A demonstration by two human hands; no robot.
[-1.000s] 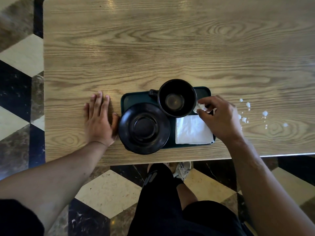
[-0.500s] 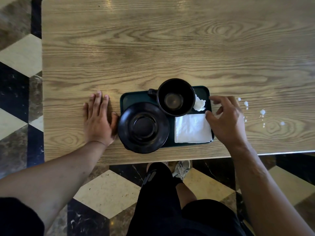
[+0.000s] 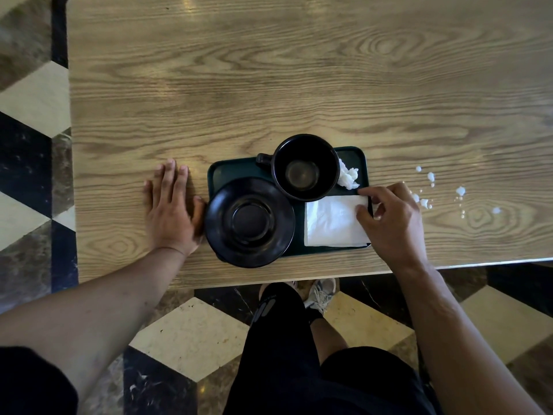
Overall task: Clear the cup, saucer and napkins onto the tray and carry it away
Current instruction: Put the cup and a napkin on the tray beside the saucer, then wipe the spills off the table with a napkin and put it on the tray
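Note:
A dark green tray (image 3: 230, 172) lies near the table's front edge. On it stand a black cup (image 3: 302, 166) at the back and a black saucer (image 3: 250, 223) at the front left, overhanging the tray's rim. A flat white napkin (image 3: 332, 223) lies at the tray's front right, and a crumpled napkin (image 3: 348, 176) sits right of the cup. My left hand (image 3: 172, 208) rests flat on the table, thumb against the saucer's edge. My right hand (image 3: 392, 220) is at the tray's right rim, thumb and forefinger apart over the flat napkin's right edge.
Small white scraps (image 3: 431, 176) are scattered on the wooden table (image 3: 299, 85) to the right of the tray. The table's front edge runs just below the tray. Below it are my legs, a shoe (image 3: 320, 292) and a chequered floor.
My right hand let go of the crumpled napkin beside the cup, drew off to the right, then came back to the tray's right rim. My left hand stayed put.

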